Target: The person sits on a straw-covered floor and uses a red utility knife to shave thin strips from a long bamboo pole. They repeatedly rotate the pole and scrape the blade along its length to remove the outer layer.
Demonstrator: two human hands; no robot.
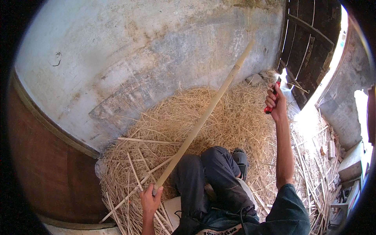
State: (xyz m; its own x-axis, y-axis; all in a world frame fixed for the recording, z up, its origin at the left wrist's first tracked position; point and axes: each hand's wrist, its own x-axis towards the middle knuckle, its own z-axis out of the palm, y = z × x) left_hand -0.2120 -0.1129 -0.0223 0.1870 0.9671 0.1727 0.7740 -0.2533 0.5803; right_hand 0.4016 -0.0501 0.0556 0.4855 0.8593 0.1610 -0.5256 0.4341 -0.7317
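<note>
A long pale bamboo strip (207,112) slants up and away to the right, its far end narrowing to a point in front of the wall. My left hand (150,200) is closed around its near end, beside my left knee. Raised off to the right, my right hand (275,102) grips a red-handled utility knife (268,110). The knife's blade end points upward, and fingers cover much of the handle. Blade and bamboo are apart.
Straw-like shavings (168,117) cover the floor around my legs. Loose bamboo sticks (133,172) lie at the left, more at the right. A stained wall (156,51) stands ahead. A dark wooden door (311,43) is at the far right, with bright light beside it.
</note>
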